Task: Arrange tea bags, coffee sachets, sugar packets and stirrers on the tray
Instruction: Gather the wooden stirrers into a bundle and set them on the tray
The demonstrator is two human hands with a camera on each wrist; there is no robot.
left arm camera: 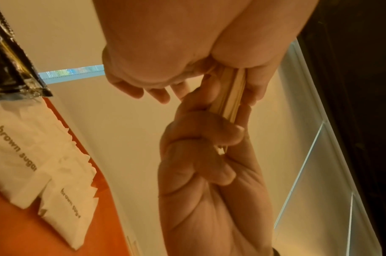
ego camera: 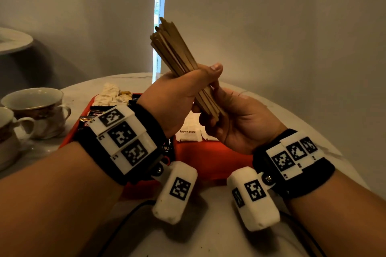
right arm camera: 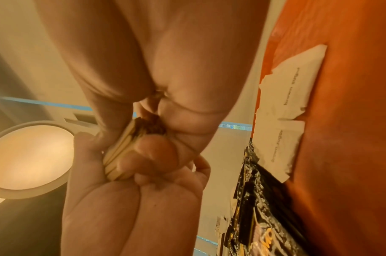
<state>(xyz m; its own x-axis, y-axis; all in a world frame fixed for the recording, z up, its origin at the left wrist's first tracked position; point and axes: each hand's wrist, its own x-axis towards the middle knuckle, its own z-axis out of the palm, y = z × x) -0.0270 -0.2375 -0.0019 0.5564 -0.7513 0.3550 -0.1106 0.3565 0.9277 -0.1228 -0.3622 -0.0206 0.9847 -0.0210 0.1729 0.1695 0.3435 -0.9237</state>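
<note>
A bundle of wooden stirrers is held up in the air above the red tray. My left hand grips the bundle round its middle, thumb on top. My right hand, palm up, curls its fingers round the bundle's lower end, which also shows as stacked stick ends. On the tray lie white brown sugar packets, black coffee sachets and pale tea bags at the far end. My hands hide part of the tray.
Two patterned teacups stand on the white round table left of the tray. A round white surface sits farther back on the left. Black cables run along the table's near edge.
</note>
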